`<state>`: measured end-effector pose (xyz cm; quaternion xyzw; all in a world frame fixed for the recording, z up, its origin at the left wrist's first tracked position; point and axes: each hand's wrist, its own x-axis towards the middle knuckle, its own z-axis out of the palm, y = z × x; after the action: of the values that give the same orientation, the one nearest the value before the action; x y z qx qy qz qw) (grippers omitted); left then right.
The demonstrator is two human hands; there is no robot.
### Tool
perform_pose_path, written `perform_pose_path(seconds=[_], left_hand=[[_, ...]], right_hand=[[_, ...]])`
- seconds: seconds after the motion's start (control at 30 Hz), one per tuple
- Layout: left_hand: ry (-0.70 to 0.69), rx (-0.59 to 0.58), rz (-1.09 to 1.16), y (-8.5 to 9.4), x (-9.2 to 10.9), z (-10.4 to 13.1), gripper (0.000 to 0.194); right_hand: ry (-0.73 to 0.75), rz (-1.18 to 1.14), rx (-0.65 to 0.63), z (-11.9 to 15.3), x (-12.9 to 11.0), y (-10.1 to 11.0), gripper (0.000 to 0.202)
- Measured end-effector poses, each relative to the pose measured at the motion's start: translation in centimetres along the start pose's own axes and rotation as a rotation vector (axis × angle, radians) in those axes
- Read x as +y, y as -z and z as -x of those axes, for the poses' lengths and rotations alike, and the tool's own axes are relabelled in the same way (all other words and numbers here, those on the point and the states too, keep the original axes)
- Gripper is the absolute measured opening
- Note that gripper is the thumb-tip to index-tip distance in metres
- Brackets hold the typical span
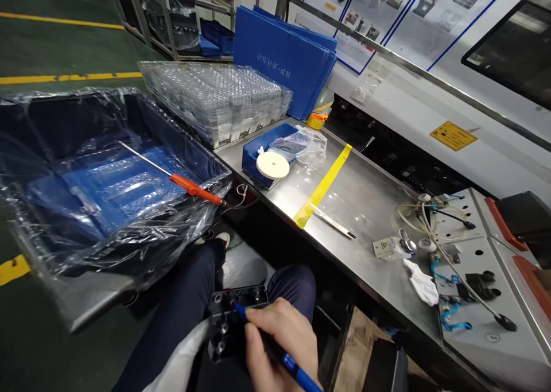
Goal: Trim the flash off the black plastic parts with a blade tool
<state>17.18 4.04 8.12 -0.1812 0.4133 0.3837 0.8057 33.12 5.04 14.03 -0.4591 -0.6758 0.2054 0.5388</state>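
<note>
Fingers of the right hand (279,337) are shut around a thin blue pen (275,349), its tip touching a small black metal block (235,323) with round holes, held on the lap. The block looks hard, heavy and best gripped by its sides. The left hand is hidden, so its grip cannot be told.

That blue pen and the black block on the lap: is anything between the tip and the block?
Nothing visible is. The right hand holds the blue pen, its tip right at the black block with round holes. Whether it touches is unclear.

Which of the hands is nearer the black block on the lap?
Right. The right hand rests against the black block, holding a blue pen to it. The left hand is out of view.
</note>
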Motion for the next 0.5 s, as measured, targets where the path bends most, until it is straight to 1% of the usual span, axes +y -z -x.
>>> perform_pose_path(seconds=[0.17, 0.27, 0.37, 0.43, 0.5], left_hand=[[-0.006, -0.025, -0.048, 0.4, 0.0, -0.3, 0.039], [-0.024, -0.044, -0.094, 1.1, 0.0, -0.7, 0.034], [-0.046, -0.055, -0.127, 2.6, -0.2, -1.6, 0.024], [-0.106, -0.062, -0.144, 3.8, -0.5, -2.4, 0.018], [-0.163, -0.066, -0.161, 4.7, -0.7, -3.0, 0.016]], right_hand=[[-0.030, 0.006, -0.004, -0.1, -0.3, 0.2, 0.024], [-0.004, 0.061, -0.066, -0.6, -0.4, 0.3, 0.022], [0.012, 0.108, -0.120, -1.3, -0.6, 0.1, 0.017], [0.017, 0.115, -0.122, -1.8, -0.7, -0.1, 0.014], [0.016, 0.118, -0.129, -2.0, -0.8, -0.3, 0.013]])
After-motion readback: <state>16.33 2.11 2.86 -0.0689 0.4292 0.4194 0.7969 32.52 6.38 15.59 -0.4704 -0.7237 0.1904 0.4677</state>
